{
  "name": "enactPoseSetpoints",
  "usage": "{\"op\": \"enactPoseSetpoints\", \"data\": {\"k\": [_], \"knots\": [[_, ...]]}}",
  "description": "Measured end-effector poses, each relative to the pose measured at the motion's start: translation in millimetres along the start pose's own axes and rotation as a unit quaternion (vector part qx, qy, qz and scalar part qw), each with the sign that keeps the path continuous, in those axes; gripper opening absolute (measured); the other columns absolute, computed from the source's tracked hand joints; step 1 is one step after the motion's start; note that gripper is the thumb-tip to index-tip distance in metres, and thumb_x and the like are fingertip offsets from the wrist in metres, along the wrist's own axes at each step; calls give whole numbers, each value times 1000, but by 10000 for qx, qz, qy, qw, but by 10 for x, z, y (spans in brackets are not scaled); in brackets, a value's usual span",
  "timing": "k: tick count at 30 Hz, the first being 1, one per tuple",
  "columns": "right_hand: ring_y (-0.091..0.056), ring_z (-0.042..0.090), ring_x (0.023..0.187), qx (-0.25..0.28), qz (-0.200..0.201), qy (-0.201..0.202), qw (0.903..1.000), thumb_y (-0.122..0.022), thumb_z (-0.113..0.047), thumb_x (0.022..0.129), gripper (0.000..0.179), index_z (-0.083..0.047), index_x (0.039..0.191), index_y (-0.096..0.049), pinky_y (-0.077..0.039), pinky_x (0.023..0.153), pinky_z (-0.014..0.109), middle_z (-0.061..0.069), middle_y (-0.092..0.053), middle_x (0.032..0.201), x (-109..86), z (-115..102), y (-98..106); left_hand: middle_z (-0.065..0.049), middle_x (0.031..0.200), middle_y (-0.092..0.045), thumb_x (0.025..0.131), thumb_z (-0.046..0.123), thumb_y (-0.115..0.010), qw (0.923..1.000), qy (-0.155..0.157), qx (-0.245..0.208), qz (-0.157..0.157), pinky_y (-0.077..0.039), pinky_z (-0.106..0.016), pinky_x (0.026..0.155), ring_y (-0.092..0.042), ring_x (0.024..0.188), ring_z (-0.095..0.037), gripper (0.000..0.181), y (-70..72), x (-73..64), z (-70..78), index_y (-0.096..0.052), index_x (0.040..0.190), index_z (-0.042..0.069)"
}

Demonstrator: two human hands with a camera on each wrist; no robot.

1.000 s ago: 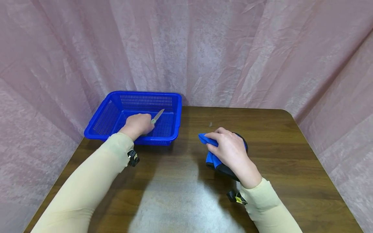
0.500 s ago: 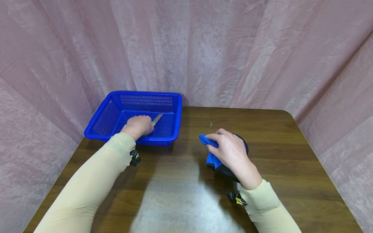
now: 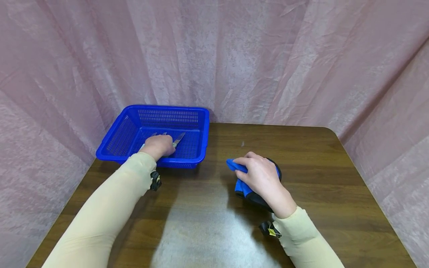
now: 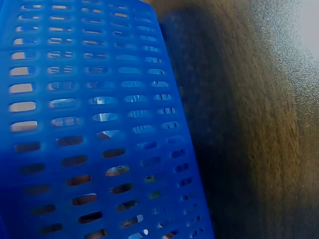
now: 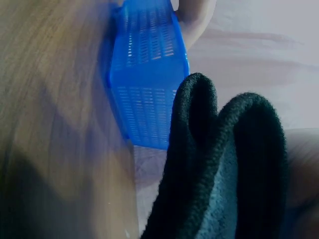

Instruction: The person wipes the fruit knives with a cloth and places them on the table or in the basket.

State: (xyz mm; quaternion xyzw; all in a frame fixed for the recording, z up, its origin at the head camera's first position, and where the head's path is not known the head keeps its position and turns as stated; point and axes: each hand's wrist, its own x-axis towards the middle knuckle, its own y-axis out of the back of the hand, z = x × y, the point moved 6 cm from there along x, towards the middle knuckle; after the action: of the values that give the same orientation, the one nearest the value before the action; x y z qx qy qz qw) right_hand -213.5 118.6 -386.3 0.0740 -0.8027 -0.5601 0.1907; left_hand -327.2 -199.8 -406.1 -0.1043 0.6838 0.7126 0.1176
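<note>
Inside the blue plastic basket (image 3: 169,107), my left hand (image 3: 159,146) grips a knife (image 3: 179,139) with a pale green handle, its blade pointing up and right in the head view. Tips of other shiny metal things (image 3: 164,133) show just beyond the knuckles. The hand covers most of what lies around it, and in the left wrist view the slotted basket wall (image 4: 79,109) screens it. My right hand (image 3: 259,175) holds a folded blue cloth (image 3: 243,188) with black edging, low over the table. That black edging (image 5: 199,164) looms large in the right wrist view.
The basket stands at the back left of the brown wooden table (image 3: 318,167). A pink curtain (image 3: 248,63) hangs behind the table and along its sides. A bright light reflection lies on the table's front middle.
My left hand has lowered the knife deeper into the basket, its blade sinking toward the bottom. My right hand has shifted slightly left and nearer with the cloth.
</note>
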Motion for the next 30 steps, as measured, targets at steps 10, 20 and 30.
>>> {"op": "enactPoseSetpoints", "data": {"k": [10,20,30], "knots": [[-73,27,92,2,-86,5,10000,-83,-23,95,32,-24,128,-84,-58,78,47,3,-74,109,7,0,-58,-24,127,-73,101,22,-61,9998,-20,49,-192,-49,-64,106,-67,113,-41,25,-73,82,-28,-77,109,3],[-72,26,91,-4,-116,20,9999,-84,-23,95,33,-24,128,-84,-58,79,47,3,-74,108,8,13,-82,-21,131,-73,95,34,-68,9986,60,361,-386,-46,-74,104,-66,121,-46,30,-668,1054,-464,-80,109,10],[-72,26,90,-21,-144,54,9999,-83,-23,95,33,-23,128,-84,-58,78,46,4,-74,107,6,35,-106,-17,125,-75,95,37,-72,9978,121,396,-516,-46,-71,107,-67,114,-40,28,-670,1087,-492,-81,101,12]]}}
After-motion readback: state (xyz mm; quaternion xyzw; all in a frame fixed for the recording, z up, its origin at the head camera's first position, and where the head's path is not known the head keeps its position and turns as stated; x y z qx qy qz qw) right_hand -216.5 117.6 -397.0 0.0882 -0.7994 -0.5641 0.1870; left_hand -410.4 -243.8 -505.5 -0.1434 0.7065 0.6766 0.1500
